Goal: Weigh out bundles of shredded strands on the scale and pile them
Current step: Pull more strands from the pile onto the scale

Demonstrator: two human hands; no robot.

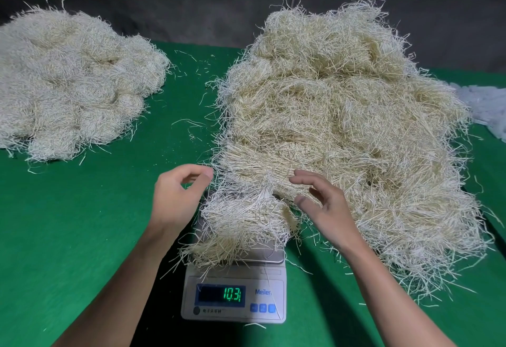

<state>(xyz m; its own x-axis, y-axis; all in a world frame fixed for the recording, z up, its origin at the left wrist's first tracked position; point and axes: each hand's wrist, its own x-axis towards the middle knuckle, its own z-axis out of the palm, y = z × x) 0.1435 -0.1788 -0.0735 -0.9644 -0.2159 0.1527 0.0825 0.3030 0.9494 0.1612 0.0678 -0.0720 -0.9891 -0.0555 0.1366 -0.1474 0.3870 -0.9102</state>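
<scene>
Here, a bundle of shredded strands (pixel 243 220) is lying on the pan of the digital kitchen scale (pixel 234 296), its green display (pixel 232 294) showing what looks like 10.3, the last mark unclear. The left hand (pixel 178 196) is hovering just left of the bundle, thumb and forefinger curled close with nothing visibly between them. The right hand (pixel 320 204) is hovering just right of it, fingers loosely spread, holding nothing.

Risks, as judged:
- The bundle is butting against the big loose heap (pixel 342 127) on the right; strands bridging the two are probably carrying part of the load, so the reading may be off.
- Strands are drooping over the pan's front edge toward the display; any resting on the scale body or the green worktop (pixel 82 223) would likewise skew the weight.
- Tangled fibres may be dragging extra strands from the heap when the bundle gets lifted, undoing the weighed amount.
- Carrying it across to the weighed pile (pixel 74 83) at far left is likely to shed loose strands on the cloth.
</scene>
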